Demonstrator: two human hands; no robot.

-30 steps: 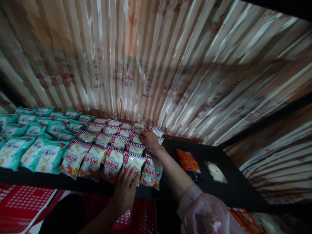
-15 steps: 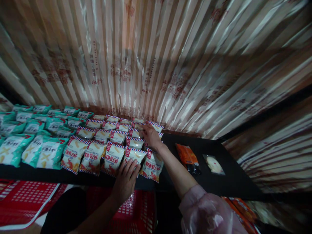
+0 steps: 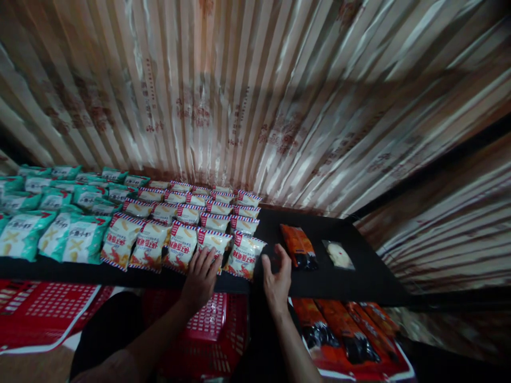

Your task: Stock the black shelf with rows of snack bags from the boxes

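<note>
While left fingers point(image 3: 204, 262) lie outstretched on packet point(image 3: 213, 239), right fingers point(image 3: 283, 261) gape empty beside end packet point(image 3: 244, 255).

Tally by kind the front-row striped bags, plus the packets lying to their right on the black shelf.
Front-row striped bags: 5
Orange packet: 1
Clear packet with pale contents: 1
Total: 7
</note>
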